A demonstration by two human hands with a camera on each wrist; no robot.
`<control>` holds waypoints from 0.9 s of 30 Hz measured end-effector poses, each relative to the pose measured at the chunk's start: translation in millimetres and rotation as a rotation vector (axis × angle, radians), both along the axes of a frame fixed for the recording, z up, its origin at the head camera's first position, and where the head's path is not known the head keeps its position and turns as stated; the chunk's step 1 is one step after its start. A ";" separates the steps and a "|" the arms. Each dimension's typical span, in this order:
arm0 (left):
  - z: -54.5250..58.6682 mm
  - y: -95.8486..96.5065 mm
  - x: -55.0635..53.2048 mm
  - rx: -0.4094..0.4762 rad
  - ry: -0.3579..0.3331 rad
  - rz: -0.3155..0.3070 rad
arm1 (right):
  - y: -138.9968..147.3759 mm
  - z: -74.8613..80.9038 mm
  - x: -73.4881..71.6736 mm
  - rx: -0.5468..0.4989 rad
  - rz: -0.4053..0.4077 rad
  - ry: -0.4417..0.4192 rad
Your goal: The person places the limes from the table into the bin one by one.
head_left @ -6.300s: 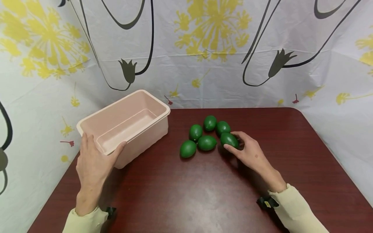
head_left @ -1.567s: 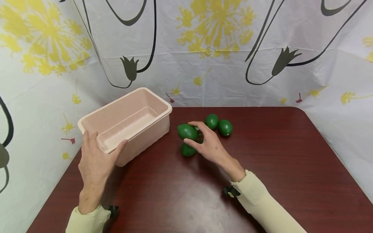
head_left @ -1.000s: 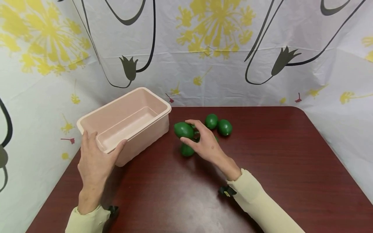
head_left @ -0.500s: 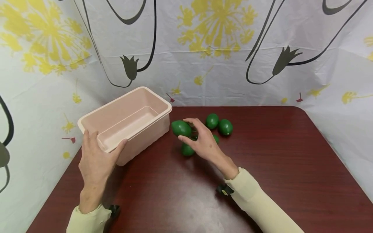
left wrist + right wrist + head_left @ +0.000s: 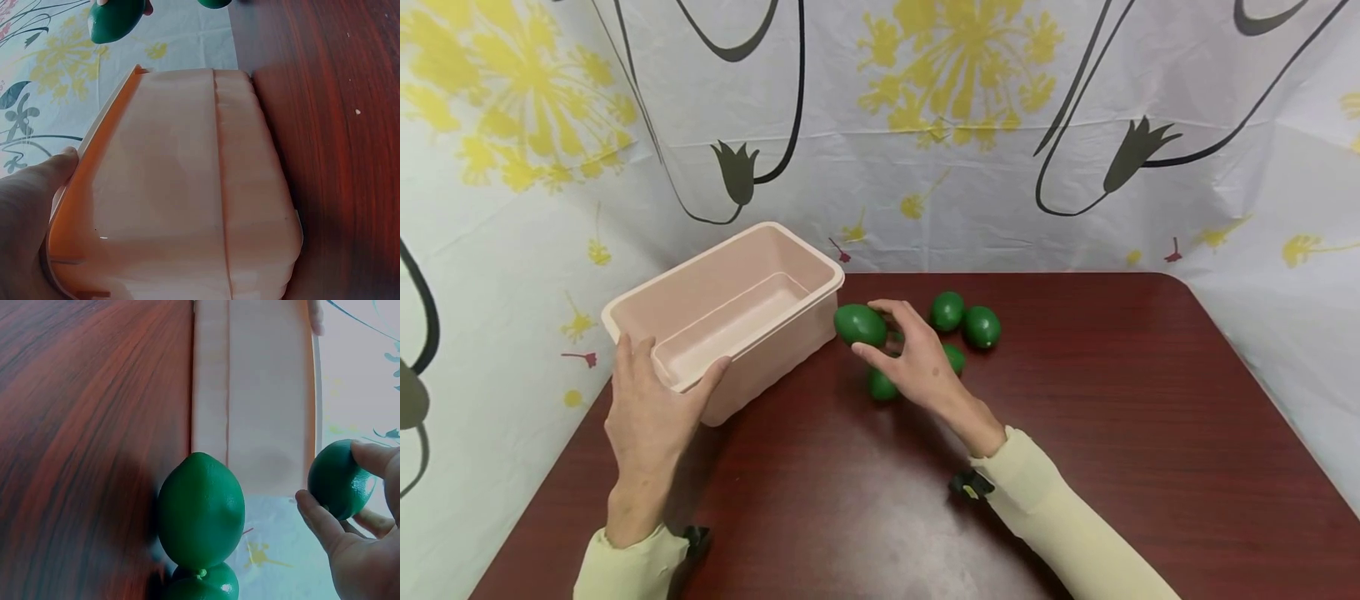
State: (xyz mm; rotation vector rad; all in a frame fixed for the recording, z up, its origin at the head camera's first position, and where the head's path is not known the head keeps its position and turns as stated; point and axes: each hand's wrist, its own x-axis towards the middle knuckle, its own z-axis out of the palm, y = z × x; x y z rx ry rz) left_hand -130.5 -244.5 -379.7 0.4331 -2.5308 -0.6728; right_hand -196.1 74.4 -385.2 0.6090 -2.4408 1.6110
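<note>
A green fruit [image 5: 860, 326] in hand beside a pink box [image 5: 782, 352]
The right hand [image 5: 921, 360] pinches it above the surface [image 5: 850, 508], just right of the box; the left hand [image 5: 651, 425], spread wide, rests on the box's near-left rim. Other green fruits [image 5: 981, 327] lie farther right.

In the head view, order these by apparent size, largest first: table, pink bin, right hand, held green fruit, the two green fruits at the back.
1. Table
2. Pink bin
3. Right hand
4. Held green fruit, perhaps only because it is nearer the camera
5. Two green fruits at the back: too alike to rank
</note>
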 end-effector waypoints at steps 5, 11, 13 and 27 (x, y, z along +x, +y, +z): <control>-1.1 1.0 -1.9 -0.001 0.005 -0.003 | -4.6 0.8 -1.7 -0.022 -0.018 -0.017; -0.9 -0.4 -2.2 -0.004 0.002 -0.002 | -10.0 2.6 -3.6 -0.033 -0.033 -0.033; -0.9 -0.7 -1.9 -0.001 -0.002 -0.002 | -10.7 3.2 -4.1 -0.039 -0.038 -0.040; -0.6 1.7 -0.4 0.010 -0.010 0.011 | -14.8 8.1 -4.7 -0.051 -0.015 -0.009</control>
